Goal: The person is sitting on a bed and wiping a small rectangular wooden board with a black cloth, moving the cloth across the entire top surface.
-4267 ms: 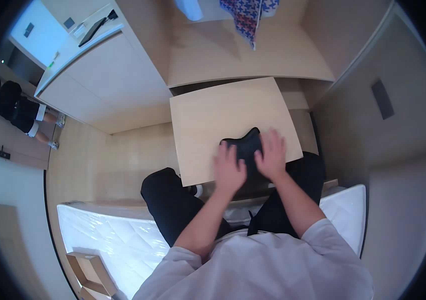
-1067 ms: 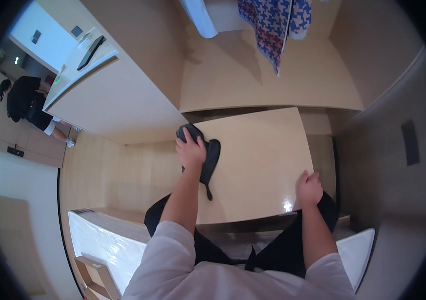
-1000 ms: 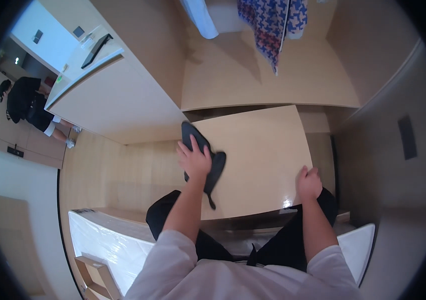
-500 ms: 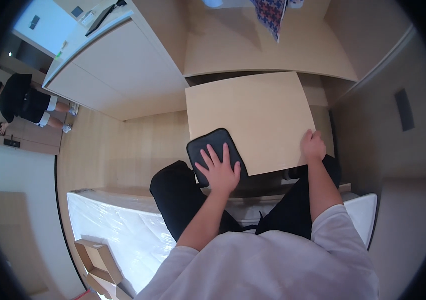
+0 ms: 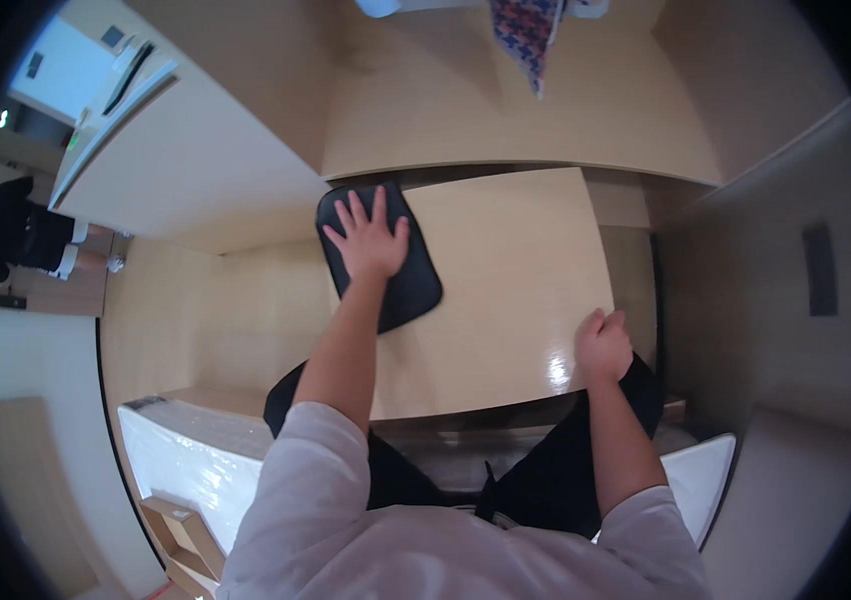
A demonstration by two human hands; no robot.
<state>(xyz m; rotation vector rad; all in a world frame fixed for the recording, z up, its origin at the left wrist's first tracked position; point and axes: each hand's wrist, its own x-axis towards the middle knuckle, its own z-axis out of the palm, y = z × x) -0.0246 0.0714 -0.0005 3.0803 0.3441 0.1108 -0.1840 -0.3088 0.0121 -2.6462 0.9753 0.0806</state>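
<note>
A pale wooden board (image 5: 506, 290) lies in front of me, its near edge over my thighs. On its far left part rests a flat black pad with rounded corners (image 5: 414, 282), which looks like a soft case. My left hand (image 5: 371, 240) is spread flat on the pad's upper half, fingers apart. At the board's right edge, close to the near corner, my right hand (image 5: 604, 345) is closed around the edge, thumb on top. The fingers under the edge are hidden.
Beyond the board is a wooden shelf (image 5: 426, 120) with a patterned cloth (image 5: 526, 45) hanging over it. A cabinet (image 5: 186, 160) stands left. A plastic-wrapped mattress (image 5: 191, 440) and an open cardboard box (image 5: 181, 535) are beside me. Another person (image 5: 26, 230) is at a door, far left.
My left hand has gone away from me and left, and the black pad has slid with it to the board's far left corner. My right hand keeps its hold on the right edge.
</note>
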